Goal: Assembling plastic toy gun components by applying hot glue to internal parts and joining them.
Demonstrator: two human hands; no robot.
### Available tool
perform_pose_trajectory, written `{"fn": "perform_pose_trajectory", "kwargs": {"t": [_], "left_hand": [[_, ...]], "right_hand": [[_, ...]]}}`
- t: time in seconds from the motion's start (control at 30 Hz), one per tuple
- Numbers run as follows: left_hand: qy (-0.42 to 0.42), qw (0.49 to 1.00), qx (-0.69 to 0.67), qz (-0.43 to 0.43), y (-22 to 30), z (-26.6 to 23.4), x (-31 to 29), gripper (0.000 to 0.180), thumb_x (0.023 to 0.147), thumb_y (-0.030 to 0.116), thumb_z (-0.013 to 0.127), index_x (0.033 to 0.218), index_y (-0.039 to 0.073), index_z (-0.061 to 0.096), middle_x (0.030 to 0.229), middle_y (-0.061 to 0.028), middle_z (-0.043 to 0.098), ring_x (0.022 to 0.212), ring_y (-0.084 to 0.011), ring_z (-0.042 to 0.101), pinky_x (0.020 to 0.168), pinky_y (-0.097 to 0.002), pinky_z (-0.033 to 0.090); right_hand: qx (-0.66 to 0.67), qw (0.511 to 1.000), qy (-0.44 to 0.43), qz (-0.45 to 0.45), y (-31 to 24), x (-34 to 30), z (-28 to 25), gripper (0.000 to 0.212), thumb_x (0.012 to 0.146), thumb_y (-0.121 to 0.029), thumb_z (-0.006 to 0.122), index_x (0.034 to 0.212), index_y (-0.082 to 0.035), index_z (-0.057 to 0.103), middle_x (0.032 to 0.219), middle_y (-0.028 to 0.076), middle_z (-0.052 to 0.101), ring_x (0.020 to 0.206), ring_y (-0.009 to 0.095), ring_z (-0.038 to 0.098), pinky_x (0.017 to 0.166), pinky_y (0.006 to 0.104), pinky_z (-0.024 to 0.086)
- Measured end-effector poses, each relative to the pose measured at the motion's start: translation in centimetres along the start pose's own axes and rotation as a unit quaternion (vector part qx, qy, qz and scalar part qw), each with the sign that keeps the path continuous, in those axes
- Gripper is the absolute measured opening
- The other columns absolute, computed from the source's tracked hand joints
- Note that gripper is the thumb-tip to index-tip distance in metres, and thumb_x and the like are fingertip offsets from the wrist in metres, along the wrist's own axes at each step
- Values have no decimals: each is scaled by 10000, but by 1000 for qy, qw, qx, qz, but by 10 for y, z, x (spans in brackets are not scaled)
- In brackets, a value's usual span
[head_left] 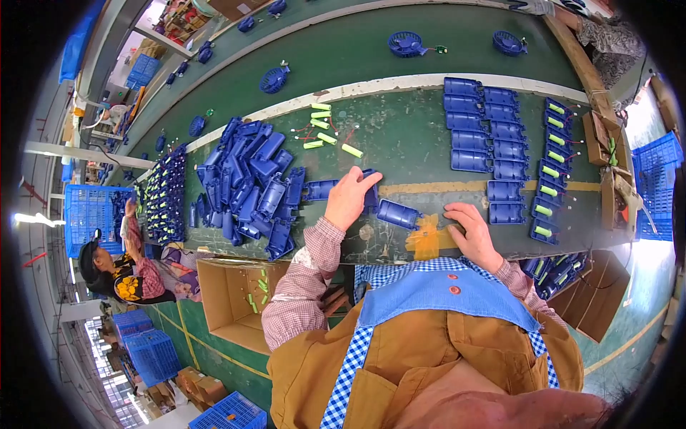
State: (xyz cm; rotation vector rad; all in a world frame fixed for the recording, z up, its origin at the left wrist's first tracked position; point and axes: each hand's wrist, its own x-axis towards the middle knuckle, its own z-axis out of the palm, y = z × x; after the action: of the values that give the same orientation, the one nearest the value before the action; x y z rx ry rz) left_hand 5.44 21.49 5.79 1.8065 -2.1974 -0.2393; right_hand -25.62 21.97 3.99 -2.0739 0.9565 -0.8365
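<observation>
Two hands: left hand (348,198) fingers around a blue plastic shell (369,191), right hand (470,230) fingers flat, empty.

Blue plastic shells (246,182), yellow-green batteries (323,129), dark green bench (400,143).

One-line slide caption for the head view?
Left hand grips a blue plastic shell; right hand rests flat on the green workbench.

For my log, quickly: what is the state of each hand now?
Left hand: closed around a blue plastic housing on the workbench.
Right hand: open, flat on the workbench, holding nothing.
</observation>
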Motion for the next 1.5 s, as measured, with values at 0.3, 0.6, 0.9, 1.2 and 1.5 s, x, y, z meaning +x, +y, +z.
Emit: {"fn": "perform_pose_trajectory", "kwargs": {"t": [0.3, 0.6, 0.9, 1.2, 1.5], "left_hand": [[115, 992, 30, 48, -8, -14, 11, 154, 705, 35, 651, 847, 94, 663, 900, -97, 488, 860, -297, 499, 723, -387, 454], [203, 977, -61, -10, 8, -5, 26, 168, 700, 7, 691, 851, 53, 635, 918, -101, 518, 891, -298, 515, 773, -393, 456], [5, 987, -142, 75, 36, 8, 22, 275, 705, 92, 732, 947, 47, 610, 1038, -106, 516, 1014, -315, 497, 880, -391, 455], [14, 988, -125, 94, 41, 16, -8, 318, 634, 42, 752, 898, 54, 576, 1251, -138, 498, 1179, -377, 441, 975, -465, 403], [43, 986, -128, 100, 59, 28, 7, 259, 627, -7, 726, 823, 56, 569, 1185, -123, 540, 1150, -370, 461, 973, -456, 397]], "right_hand": [[12, 1000, 8, 7, 2, 0, 0, 261, 744, 27, 631, 1003, 9, 598, 1139, 127, 586, 1035, 331, 546, 891, 387, 464], [7, 1000, 14, 2, 1, 0, 1, 256, 749, 27, 628, 1002, 5, 598, 1136, 124, 587, 1033, 331, 545, 892, 389, 461], [103, 991, 70, 58, 3, -8, -7, 202, 792, 64, 594, 984, 4, 619, 1084, 122, 635, 1026, 285, 606, 882, 346, 491], [108, 990, 85, 45, 2, -6, -5, 192, 798, 68, 597, 972, -10, 626, 1050, 119, 647, 1000, 279, 621, 859, 340, 500], [101, 988, 101, 58, 3, -17, -15, 199, 797, 51, 600, 981, -16, 627, 1063, 109, 645, 1025, 280, 610, 879, 355, 493]]}}
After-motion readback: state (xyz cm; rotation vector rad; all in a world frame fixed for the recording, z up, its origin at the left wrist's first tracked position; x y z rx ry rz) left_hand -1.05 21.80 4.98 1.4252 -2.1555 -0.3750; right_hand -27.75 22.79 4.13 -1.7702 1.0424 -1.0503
